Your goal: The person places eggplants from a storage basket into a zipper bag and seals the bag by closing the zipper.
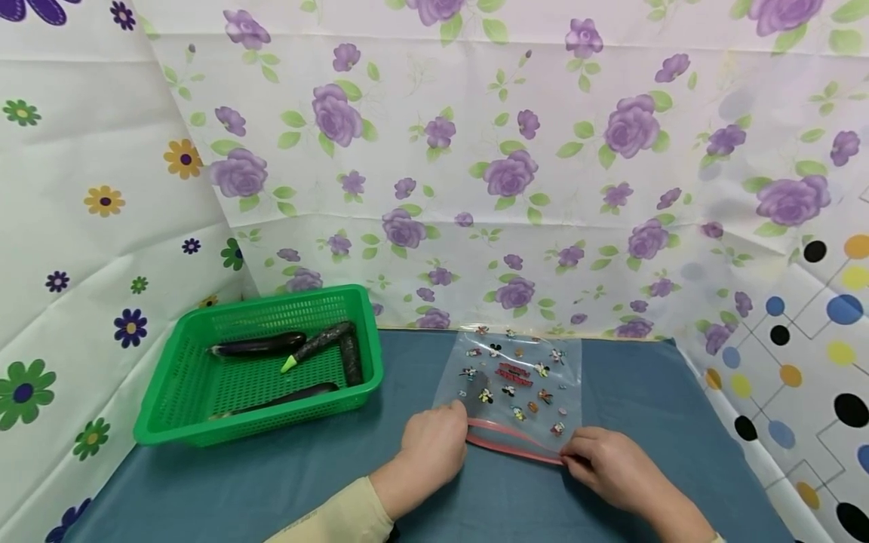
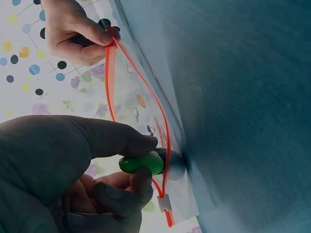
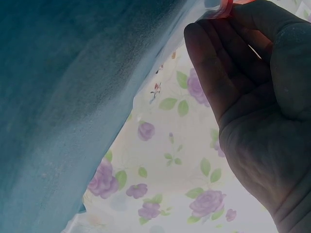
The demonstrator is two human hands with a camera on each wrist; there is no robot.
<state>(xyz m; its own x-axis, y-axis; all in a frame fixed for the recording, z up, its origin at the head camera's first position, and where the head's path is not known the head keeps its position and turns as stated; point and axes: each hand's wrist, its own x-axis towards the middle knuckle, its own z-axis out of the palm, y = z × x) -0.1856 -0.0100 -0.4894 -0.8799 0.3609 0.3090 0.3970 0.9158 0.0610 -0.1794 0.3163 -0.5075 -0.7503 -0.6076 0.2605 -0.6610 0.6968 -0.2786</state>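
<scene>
A clear zip bag [image 1: 502, 377] printed with small cartoon figures lies on the cloth, its red-edged mouth toward me and partly spread. At the left of that mouth my left hand [image 1: 431, 445] pinches the bright green end of a dark, long vegetable [image 2: 146, 163] between thumb and fingers. The vegetable's dark part passes into the bag; most of it is hidden in the left wrist view. A pale slider [image 2: 164, 202] sits on the zip near the left hand. My right hand [image 1: 611, 464] pinches the right corner of the mouth with thumb and fingers.
To the left stands a green plastic basket [image 1: 193, 434]. It holds dark eggplants [image 1: 258, 345] and dark, rough, long vegetables [image 1: 349, 354], one with a light green tip. Blue cloth [image 1: 326, 467] covers the table, and a flowered sheet [image 1: 434, 188] hangs behind it.
</scene>
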